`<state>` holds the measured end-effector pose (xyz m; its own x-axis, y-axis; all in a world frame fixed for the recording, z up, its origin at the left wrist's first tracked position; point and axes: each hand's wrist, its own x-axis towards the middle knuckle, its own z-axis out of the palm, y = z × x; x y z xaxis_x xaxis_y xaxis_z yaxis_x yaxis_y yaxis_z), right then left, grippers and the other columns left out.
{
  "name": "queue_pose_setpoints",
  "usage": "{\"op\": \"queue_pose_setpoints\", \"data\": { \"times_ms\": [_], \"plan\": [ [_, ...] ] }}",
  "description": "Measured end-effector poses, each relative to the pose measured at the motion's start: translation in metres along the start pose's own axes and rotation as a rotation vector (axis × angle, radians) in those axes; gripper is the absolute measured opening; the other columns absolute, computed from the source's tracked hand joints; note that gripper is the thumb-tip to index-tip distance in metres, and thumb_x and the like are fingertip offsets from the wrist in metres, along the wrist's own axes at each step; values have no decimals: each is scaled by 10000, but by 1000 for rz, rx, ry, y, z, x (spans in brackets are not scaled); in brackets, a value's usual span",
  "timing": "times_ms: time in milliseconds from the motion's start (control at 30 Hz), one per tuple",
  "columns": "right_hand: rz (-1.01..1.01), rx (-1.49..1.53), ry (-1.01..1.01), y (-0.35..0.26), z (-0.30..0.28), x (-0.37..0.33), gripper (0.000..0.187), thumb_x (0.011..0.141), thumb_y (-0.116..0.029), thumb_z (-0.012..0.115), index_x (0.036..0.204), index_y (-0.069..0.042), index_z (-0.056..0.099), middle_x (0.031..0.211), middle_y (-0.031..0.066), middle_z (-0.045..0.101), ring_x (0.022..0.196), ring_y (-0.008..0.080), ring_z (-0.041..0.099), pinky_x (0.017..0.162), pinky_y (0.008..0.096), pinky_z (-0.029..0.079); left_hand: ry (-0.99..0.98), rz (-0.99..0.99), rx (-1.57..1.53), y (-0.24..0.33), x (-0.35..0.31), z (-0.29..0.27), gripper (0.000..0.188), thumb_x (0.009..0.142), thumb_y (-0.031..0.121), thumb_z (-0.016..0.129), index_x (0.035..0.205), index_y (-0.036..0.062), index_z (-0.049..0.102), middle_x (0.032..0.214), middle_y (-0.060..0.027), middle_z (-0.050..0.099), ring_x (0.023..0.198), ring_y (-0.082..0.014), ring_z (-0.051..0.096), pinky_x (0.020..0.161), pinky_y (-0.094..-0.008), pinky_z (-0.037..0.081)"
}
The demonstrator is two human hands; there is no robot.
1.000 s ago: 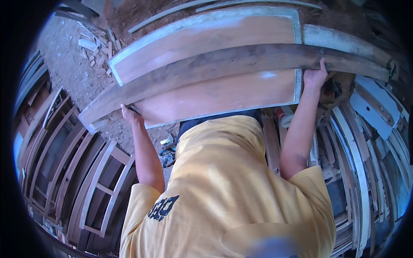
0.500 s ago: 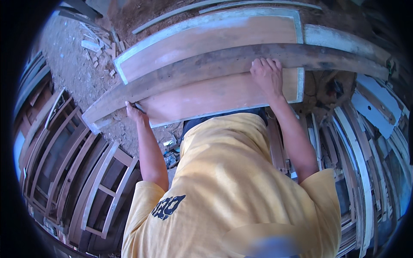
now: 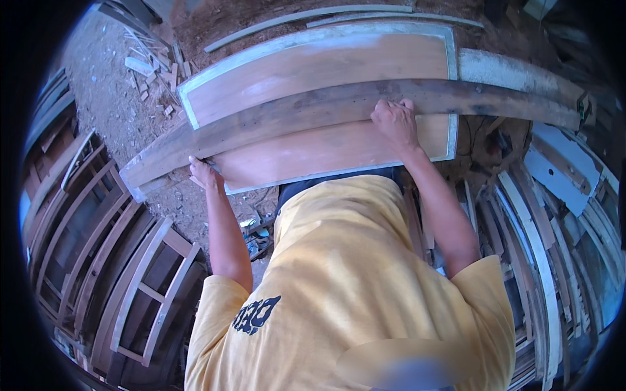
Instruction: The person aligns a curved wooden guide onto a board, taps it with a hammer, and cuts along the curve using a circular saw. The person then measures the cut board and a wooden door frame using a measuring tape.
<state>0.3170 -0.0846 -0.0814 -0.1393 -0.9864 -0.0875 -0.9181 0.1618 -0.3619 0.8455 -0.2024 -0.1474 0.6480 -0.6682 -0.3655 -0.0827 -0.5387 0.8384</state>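
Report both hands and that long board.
Left hand at near edge of long board. Right hand curled over same edge, farther right. Board crosses over pale-bordered panel; no object seen atop.

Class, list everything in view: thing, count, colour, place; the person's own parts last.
panel: 1, tan with pale border, upper centre
board: 1, brown, lying long across the panel
thin strips: 2, pale, along the top
beam: 1, whitish, right of the panel
wood scraps: several, pale and brown, upper left
ladder-like frame: 1, pale, lower left
wooden frames: several, brown, left side
sheet: 1, whitish, right
timber pieces: many, brown and pale, right side
shirt: 1, yellow, lower centre
trousers: 1 pair, dark, between shirt and panel
forearms: 2, bare, below the hands
left hand: 1, bare, at the board's near edge
right hand: 1, bare, curled on the board
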Motion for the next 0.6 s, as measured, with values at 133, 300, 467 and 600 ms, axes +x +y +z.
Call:
{"op": "queue_pose_setpoints", "data": {
  "times_ms": [133,300,467,600],
  "plan": [
    [-89,67,-52,10,-5,0,128,879,-143,659,796,-88,577,747,89,683,724,287,667,849,475,447,-41,-7,-30,1,-1,4,463,1112,364,412,1243,-48,577,1114,-112,673,962,-215,633,857,-380,519],
    [-209,351,36,-62,-19,5,140,916,-157,644,819,-80,580,760,118,660,743,322,663,827,481,482,-56,-22,-45,0,-6,5,471,1114,363,411,1236,-55,592,1140,-113,677,994,-223,642,879,-370,519],
    [307,377,122,-20,-38,-3,175,988,-239,592,925,-83,639,892,156,691,844,406,675,759,513,526,-49,-9,-108,-4,5,-2,455,1116,338,407,1200,-54,623,1145,-121,688,1000,-231,659,897,-381,534],
    [537,173,176,83,-63,-30,244,1024,-259,533,950,-45,624,957,213,698,915,450,665,770,541,511,-38,8,-77,-4,6,-1,450,1111,337,422,1187,-57,626,1126,-119,690,989,-224,659,883,-382,538]
  ]
}}
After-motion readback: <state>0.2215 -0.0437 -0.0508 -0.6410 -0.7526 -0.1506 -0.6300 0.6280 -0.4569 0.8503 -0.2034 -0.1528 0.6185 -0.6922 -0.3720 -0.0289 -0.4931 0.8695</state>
